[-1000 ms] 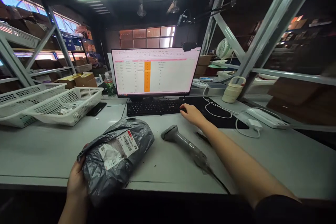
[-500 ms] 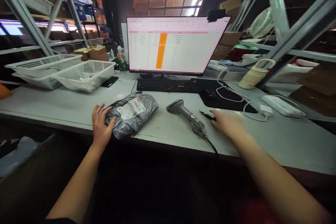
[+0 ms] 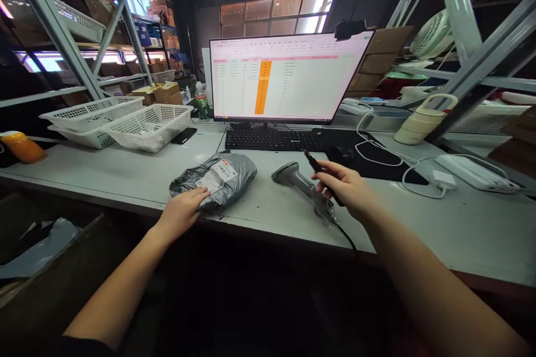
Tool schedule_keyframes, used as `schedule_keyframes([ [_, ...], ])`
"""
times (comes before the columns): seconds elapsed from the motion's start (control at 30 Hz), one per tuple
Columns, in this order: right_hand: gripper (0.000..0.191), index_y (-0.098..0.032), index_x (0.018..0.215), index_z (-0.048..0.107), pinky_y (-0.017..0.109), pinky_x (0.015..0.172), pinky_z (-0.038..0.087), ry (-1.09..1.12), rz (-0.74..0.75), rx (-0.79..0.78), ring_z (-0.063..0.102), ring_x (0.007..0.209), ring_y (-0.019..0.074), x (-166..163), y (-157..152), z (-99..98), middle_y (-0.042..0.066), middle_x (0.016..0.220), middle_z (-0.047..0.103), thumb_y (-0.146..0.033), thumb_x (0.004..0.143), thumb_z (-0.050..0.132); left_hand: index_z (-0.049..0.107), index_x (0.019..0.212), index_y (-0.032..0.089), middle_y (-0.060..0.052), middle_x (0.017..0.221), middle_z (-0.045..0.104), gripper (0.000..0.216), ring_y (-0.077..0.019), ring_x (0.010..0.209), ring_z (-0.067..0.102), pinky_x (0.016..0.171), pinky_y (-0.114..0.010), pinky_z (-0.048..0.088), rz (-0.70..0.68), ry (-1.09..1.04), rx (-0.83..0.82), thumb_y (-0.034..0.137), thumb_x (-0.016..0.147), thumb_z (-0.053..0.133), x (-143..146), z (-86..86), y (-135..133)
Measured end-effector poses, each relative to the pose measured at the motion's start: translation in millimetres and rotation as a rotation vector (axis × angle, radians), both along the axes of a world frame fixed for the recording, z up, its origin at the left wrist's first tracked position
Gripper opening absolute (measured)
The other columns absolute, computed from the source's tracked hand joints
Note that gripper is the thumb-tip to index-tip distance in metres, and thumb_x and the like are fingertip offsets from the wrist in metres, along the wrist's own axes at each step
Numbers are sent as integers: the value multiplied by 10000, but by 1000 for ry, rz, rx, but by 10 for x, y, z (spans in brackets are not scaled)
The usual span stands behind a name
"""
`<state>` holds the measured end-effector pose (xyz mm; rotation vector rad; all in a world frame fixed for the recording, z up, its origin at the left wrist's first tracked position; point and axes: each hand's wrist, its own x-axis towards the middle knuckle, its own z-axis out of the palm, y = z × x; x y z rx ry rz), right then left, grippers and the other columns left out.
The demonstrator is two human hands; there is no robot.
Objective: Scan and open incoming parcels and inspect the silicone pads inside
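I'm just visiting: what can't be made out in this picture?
In the head view:
Inside of the grey parcel: hidden by its opaque outside.
Writing on the parcel's label: too small.
Text on the monitor: too small.
Middle of the black tool: covered by the right hand.

Our pale table carries a grey plastic parcel near its front edge; to the right of that we have a corded scanner. Behind them we see a black keyboard and, beside it, a black mouse pad, with the monitor standing at the back. Toward the left we find white perforated baskets and a dark phone; at the right lies a white device.
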<state>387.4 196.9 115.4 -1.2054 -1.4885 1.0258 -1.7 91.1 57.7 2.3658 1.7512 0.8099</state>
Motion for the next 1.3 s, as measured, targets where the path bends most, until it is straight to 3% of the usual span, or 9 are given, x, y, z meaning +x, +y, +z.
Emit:
schedule_keyframes([
  [0.1, 407, -192, 1096, 671, 179, 384, 348, 162, 147, -72, 567, 613, 110, -252, -112, 14, 94, 1019, 710, -358, 729, 730, 748, 1029, 208, -67, 1040, 745, 266, -265, 1013, 682, 912, -362, 532, 127, -286, 117, 237, 853, 550, -41, 124, 4],
  [0.2, 448, -205, 1099, 640, 163, 368, 301, 288, 167, -109, 618, 740, 134, -479, -158, -6, 104, 1195, 675, -425, 730, 770, 736, 870, 164, -33, 768, 700, 295, -209, 753, 657, 696, -291, 527, 228, -793, 161, 447, 835, 658, -6, 270, 54],
  [0.37, 601, -239, 1162, 609, 177, 374, 316, 450, 159, -74, 593, 753, 141, -753, -172, -71, 54, 1064, 672, -584, 695, 764, 697, 1016, 121, -90, 888, 722, 564, -242, 819, 683, 749, -346, 550, 189, -1329, -48, 536, 654, 814, 169, 159, 253],
  [0.53, 627, -227, 1184, 602, 203, 438, 384, 255, 139, -10, 637, 917, 198, -919, -141, -274, 84, 1291, 635, -588, 692, 745, 414, 1468, 170, -194, 1483, 460, 736, -324, 1347, 482, 1101, -492, 413, 200, -837, 65, 428, 826, 666, 217, -8, 320],
  [0.63, 588, -206, 1177, 628, 302, 708, 533, 30, 164, -25, 652, 1013, 242, -1015, -55, -435, 90, 1246, 674, -489, 684, 777, 375, 1500, 195, -149, 1608, 277, 672, -304, 1504, 220, 1225, -511, 209, 141, -310, 233, 404, 902, 599, 257, 49, 324],
  [0.7, 577, -203, 1173, 644, 385, 911, 510, -57, 178, 6, 642, 1091, 272, -1080, 32, -524, 88, 1199, 699, -444, 671, 794, 361, 1510, 169, -164, 1594, 308, 718, -315, 1503, 221, 1227, -521, 200, 71, -132, 167, 448, 898, 614, 316, 74, 381],
  [0.87, 431, -182, 988, 701, 391, 848, 501, -121, 101, 101, 659, 897, 261, -1203, 254, -646, 51, 914, 728, -414, 633, 778, 493, 1431, 132, -179, 1517, 437, 600, -307, 1420, 402, 1171, -465, 333, -8, -98, -167, 461, 933, 560, 396, -24, 600],
  [1.07, 252, -192, 781, 658, 334, 748, 451, -55, 73, 189, 592, 768, 215, -1227, 242, -659, 22, 754, 664, -428, 694, 642, 725, 1027, 214, -79, 1155, 708, 216, -256, 1088, 646, 957, -372, 479, 75, -150, -24, 296, 931, 550, 325, 14, 560],
  [1.3, 258, -198, 781, 642, 313, 691, 420, -23, 94, 208, 552, 708, 193, -1204, 158, -571, 9, 715, 626, -449, 718, 640, 681, 909, 218, -51, 931, 712, 181, -224, 901, 650, 754, -313, 437, 137, -160, 219, 309, 956, 532, 457, 289, 445],
])
